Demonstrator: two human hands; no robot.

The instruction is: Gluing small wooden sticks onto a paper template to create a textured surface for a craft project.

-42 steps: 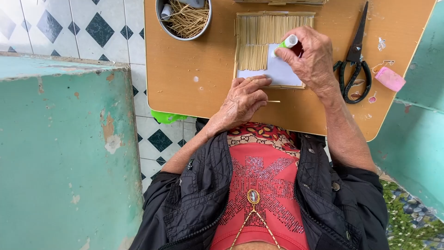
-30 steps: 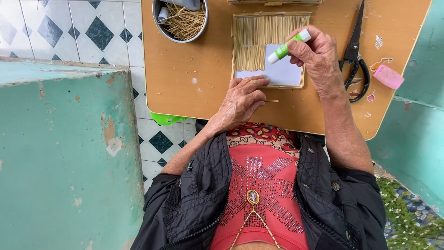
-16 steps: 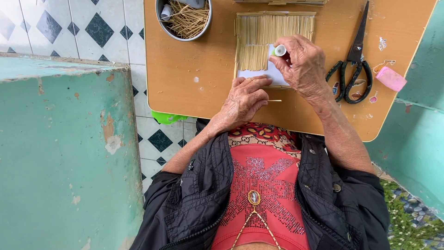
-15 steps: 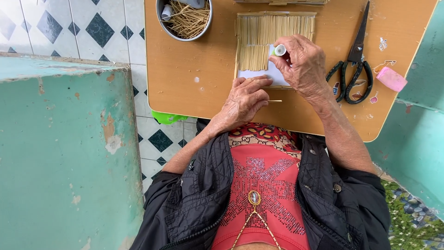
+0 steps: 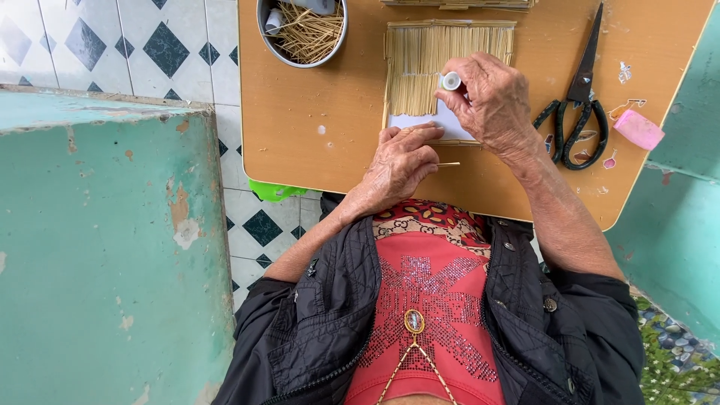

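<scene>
I see the right hand (image 5: 491,101) clamped around a small glue tube (image 5: 451,81), its round end over the white card (image 5: 442,124) and stick mat (image 5: 447,64) on the desk (image 5: 330,142). The left hand (image 5: 397,161) pinches a thin stick (image 5: 448,163) and presses the card's near edge.

Right hand (image 5: 491,101) tipped glue tube (image 5: 451,81) upright, now nozzle-down on paper (image 5: 427,124).
</scene>
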